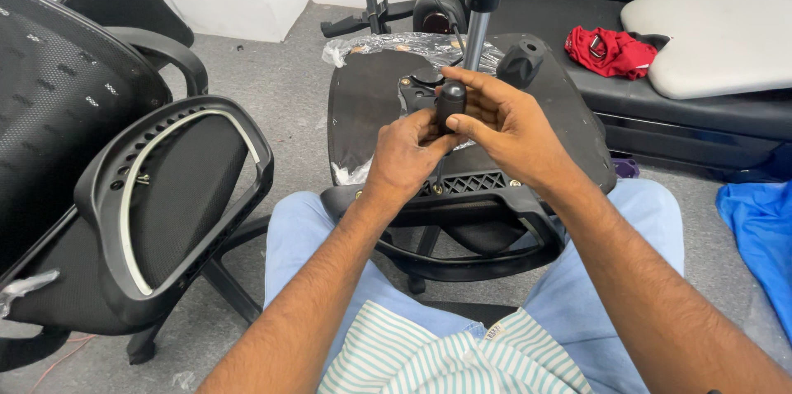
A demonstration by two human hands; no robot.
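You are holding both hands together over the upturned chair seat (pixel 367 105), which is lying on your lap with its black underside facing up. Your right hand (pixel 503 117) is reaching in from the right, wrist bent, its fingers and thumb curling around the black screwdriver handle (pixel 450 103) and pinching it. Your left hand (pixel 406 155) is coming up from the near side, its fingers folding around the lower part of the same handle; how tightly they are pressing you cannot tell from here. The tool is standing nearly upright at the middle of the seat, just near of the gas lift column (pixel 477 35) that is rising towards the far side.

The seat's left half is lying bare, giving you room there. A black knob (pixel 521 62) is sitting just right of the column, close to your right fingers. A curved black armrest frame (pixel 462 233) is hanging off the seat's near edge between your knees.

To your left, a mesh office chair (pixel 58 122) is standing close by on the grey carpet floor (pixel 289 89). A black sofa (pixel 660 39) is filling the far right, carrying a red cloth (pixel 610 51) and a pale cushion (pixel 726 31).
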